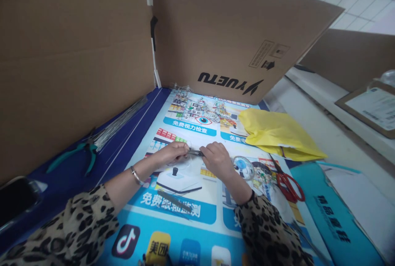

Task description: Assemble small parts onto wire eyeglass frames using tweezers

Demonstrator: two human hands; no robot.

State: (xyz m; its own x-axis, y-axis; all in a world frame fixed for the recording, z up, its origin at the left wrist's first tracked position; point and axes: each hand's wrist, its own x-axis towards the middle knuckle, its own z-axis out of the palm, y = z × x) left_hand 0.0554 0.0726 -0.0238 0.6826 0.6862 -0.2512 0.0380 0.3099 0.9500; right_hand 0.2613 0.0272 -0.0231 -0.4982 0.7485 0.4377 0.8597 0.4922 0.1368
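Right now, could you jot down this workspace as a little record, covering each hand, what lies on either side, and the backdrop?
Left hand: fingers pinched together by the tool's tip; anything held is too small to tell
Right hand: gripping a slim dark tool
Left side: teal-handled pliers, bundle of thin wires
Right side: yellow bag, red-handled scissors
Surface: printed sheet beneath both hands
Backdrop: upright cardboard panels

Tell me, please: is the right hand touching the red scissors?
Apart. The head view shows a plain gap between the right hand and the red scissors, with the printed sheet visible between them.
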